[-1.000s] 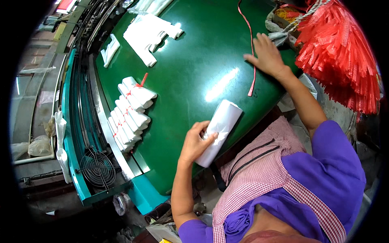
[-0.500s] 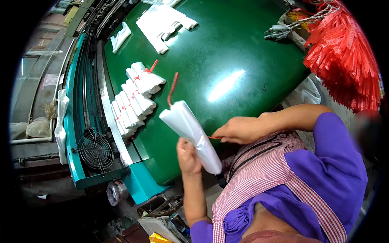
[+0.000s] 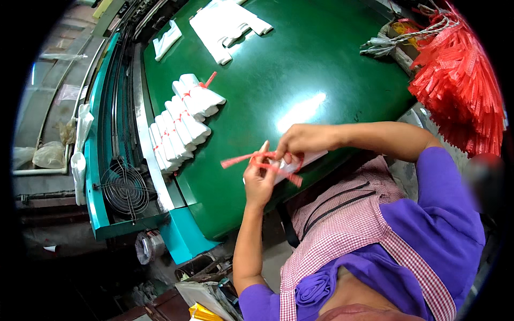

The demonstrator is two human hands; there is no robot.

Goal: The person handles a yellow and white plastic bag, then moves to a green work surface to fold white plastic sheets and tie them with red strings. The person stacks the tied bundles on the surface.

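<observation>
A rolled bundle of white plastic bags [image 3: 315, 161] lies on the green tabletop near its front edge, mostly covered by my hands. A red plastic tie strip [image 3: 238, 160] is looped around it, with one loose end sticking out to the left and another hanging toward me. My left hand [image 3: 259, 181] is closed on the strip at the bundle's left part, its forefinger raised. From above, my right hand [image 3: 300, 141] pinches the strip with its fingertips. How the strip crosses between the fingers is partly hidden.
A row of tied white bag bundles [image 3: 179, 128] lies along the table's left side. Loose white bags [image 3: 222, 29] are spread at the back of the green table [image 3: 321, 59]. A bunch of red strips [image 3: 455, 85] hangs at the right. A wire fan guard [image 3: 126, 187] sits beyond the teal frame.
The bundle has gone from being held up in my left hand to lying on the table. The strip now wraps it, and my right hand has moved up and left onto it.
</observation>
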